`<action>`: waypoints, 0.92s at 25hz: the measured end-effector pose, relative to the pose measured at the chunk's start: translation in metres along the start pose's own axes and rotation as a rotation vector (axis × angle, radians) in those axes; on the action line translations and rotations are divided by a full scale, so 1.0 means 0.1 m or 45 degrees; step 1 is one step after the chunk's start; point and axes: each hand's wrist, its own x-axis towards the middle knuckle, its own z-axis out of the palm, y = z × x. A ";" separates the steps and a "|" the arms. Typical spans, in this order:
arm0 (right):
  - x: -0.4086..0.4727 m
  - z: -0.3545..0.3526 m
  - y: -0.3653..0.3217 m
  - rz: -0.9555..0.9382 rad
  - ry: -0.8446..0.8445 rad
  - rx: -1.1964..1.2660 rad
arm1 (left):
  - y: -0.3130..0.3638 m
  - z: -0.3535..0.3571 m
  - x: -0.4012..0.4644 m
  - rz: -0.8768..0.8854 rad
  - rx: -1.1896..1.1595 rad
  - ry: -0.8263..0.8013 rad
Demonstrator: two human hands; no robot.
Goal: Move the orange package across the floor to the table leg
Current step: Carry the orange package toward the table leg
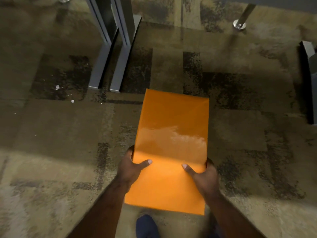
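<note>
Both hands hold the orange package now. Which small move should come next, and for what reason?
Probably carry the orange package forward and a little left. The left hand and right hand grip its near sides, and its far edge is short of the grey table leg foot on the carpet.

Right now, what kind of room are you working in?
Probably an office or similar workspace: patterned carpet tiles, grey metal table legs and a chrome leg with a round foot. Both hands grip the orange package.
</note>
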 end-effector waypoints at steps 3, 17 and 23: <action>0.27 0.19 -0.16 -0.074 -0.025 -0.085 | 0.09 -0.06 0.29 0.040 -0.006 0.032; 2.15 0.84 -0.73 -0.175 0.117 -0.045 | 0.81 0.12 2.23 0.183 0.125 0.048; 2.52 0.79 -0.67 -0.158 0.161 -0.087 | 0.84 0.39 2.62 0.226 0.145 -0.055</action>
